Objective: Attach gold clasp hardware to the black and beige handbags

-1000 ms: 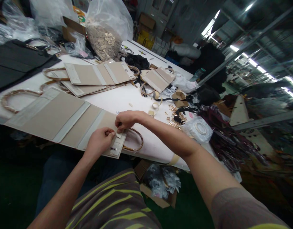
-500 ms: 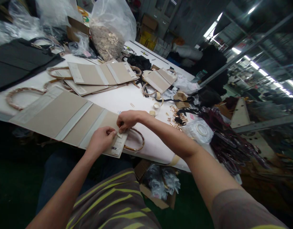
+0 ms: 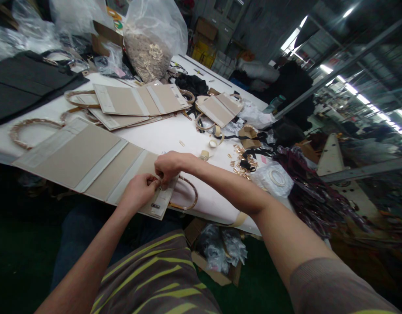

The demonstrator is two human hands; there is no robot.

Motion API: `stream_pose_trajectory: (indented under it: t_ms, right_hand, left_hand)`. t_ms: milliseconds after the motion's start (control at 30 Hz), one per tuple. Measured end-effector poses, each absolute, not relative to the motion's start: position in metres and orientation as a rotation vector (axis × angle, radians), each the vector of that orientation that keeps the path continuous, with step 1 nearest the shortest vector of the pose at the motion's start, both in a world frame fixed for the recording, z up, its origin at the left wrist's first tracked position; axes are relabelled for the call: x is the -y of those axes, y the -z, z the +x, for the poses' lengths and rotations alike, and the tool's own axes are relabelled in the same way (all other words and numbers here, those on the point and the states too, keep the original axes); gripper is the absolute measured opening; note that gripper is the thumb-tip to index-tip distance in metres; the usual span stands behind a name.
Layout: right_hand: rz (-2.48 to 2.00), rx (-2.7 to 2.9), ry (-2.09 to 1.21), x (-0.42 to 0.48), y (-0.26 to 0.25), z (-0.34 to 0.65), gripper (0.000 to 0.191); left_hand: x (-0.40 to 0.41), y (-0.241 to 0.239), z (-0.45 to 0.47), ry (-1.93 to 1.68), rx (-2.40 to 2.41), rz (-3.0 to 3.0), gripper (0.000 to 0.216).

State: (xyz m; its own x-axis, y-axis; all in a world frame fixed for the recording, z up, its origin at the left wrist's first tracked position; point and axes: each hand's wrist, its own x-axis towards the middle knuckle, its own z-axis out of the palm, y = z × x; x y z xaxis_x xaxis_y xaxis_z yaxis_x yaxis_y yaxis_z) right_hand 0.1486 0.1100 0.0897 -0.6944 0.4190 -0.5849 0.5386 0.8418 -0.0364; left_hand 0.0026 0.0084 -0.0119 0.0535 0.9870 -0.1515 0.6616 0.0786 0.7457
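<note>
Spread in front of me is a long beige bag panel (image 3: pixel 79 155) with pale strips across it and a wrapped handle at each end. My left hand (image 3: pixel 139 190) rests at its right end, thumb and fingers pinched together. Beside it, my right hand (image 3: pixel 168 168) bends down with closed fingertips almost meeting the left ones. A small pale piece shows at the fingertips, too small to name. Nearer me on the panel's end is a small dark metal plate (image 3: pixel 155 206). The right brown handle (image 3: pixel 196 196) loops out onto the white table (image 3: pixel 217 187).
More beige panels (image 3: pixel 138 102) lie behind, near a large plastic bag (image 3: pixel 155 35) of scraps. Tape rolls (image 3: pixel 213 143), gold metal pieces (image 3: pixel 240 159) and a plastic-wrapped roll (image 3: pixel 276 178) lie to the right. Below the table edge is an open carton (image 3: pixel 217 261) of plastic bags.
My right hand has shifted slightly left, closer to my left fingers. The pale piece at the fingertips is more covered, and the metal plate shows more fully. A tape roll beside my right forearm has shifted slightly.
</note>
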Motion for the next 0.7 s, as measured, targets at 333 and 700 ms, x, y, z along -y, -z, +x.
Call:
stream_pose_trajectory:
  t_ms: [333,700]
  right_hand:
    - [0.731,-2.412,0.193,-0.1,-0.091,0.137,0.038]
    - [0.73,-2.41,0.276,-0.1,-0.093,0.152,0.036]
  left_hand:
    - [-0.004,0.026,-0.004,-0.626,-1.535,1.703,0.036]
    - [0.003,0.01,0.01,-0.669,-1.737,1.657,0.031]
